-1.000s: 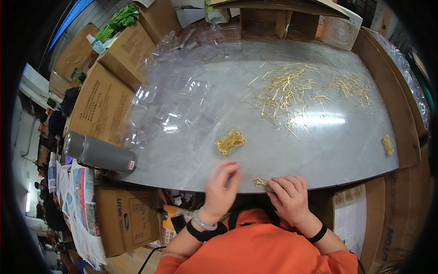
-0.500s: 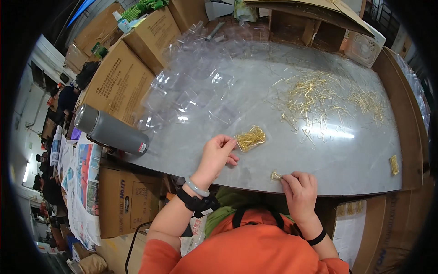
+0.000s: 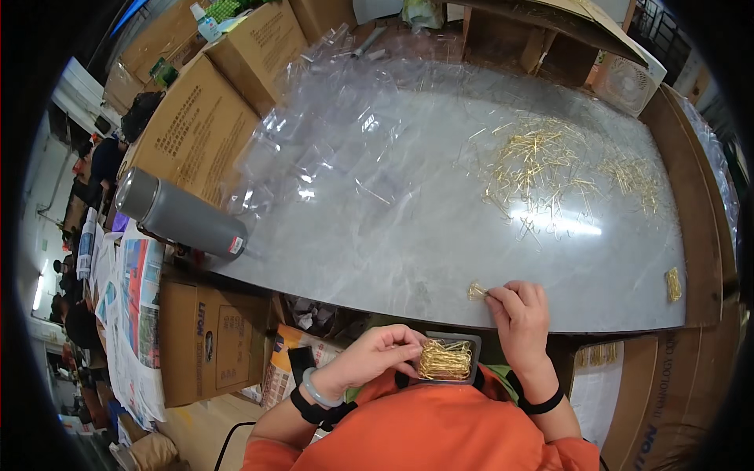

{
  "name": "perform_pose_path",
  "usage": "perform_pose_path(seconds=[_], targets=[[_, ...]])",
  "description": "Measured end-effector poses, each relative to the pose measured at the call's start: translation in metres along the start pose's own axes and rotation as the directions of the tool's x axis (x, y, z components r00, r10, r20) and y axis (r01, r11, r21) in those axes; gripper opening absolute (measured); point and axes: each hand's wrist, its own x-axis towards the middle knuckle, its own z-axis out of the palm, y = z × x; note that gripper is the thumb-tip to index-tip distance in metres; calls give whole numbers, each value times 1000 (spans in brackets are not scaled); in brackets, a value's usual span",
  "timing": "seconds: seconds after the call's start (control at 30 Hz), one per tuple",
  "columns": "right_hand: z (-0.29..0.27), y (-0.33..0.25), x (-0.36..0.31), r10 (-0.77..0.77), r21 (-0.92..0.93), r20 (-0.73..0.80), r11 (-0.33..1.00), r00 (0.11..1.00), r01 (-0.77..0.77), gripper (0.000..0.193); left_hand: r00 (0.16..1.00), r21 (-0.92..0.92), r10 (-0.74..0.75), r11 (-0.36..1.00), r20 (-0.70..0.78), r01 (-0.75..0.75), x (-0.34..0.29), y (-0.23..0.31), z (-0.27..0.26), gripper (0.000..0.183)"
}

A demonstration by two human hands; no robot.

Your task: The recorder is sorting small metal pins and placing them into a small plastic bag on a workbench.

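My left hand [image 3: 378,357] grips the left side of a small clear plastic box [image 3: 476,347], its thumb and fingers closed on the edge. Packed inside is a heap of thin gold wire hooks [image 3: 445,361]. The box is close to my body, just off the table's front edge. To its right, above the table's near edge, my right hand [image 3: 521,318] pinches a small bunch of gold wire hooks [image 3: 476,291], which sticks out leftward from the fingertips. A large loose pile of the same gold hooks [image 3: 534,161] lies farther back on the grey table [image 3: 377,267].
Clear plastic boxes [image 3: 330,133] cover the back left of the table. A grey bottle [image 3: 184,216] lies at the left edge, beside cardboard boxes [image 3: 200,129]. More hooks [image 3: 632,177] and a small gold bundle [image 3: 673,285] are on the right. A white fan [image 3: 626,81] stands at the back right.
My left hand has drawn the filled clear box from the table back toward my body. The right hand stays near the table edge, still pinching the small bunch.
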Motion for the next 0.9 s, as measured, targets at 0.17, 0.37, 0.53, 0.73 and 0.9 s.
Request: perform_pose_path(seconds=[0.17, 0.37, 0.53, 0.73, 0.9], targets=[[-1, -1, 3, -49, -1, 14, 999, 999, 49, 20, 998, -119, -54, 991, 15, 56, 26, -40, -9, 17], [-10, -13, -10, -174, 66, 109, 984, 979, 168, 20, 1000, -93, -28, 995, -9, 28, 30, -36, -2, 18], [-5, -24, -37, -251, 52, 167, 968, 954, 246, 19, 1000, -100, 28, 995, -12, -29, 31, -43, -1, 16], [-9, -27, -43, -248, 176, 173, 960, 953, 218, 19, 998, -65, 63, 996, -31, -65, 19, -42, 5, 17], [-16, -31, -17, -212, 223, 92, 957, 973, 187, 17, 987, 5, 162, 987, -2, -162, 19, -2, 7, 17]])
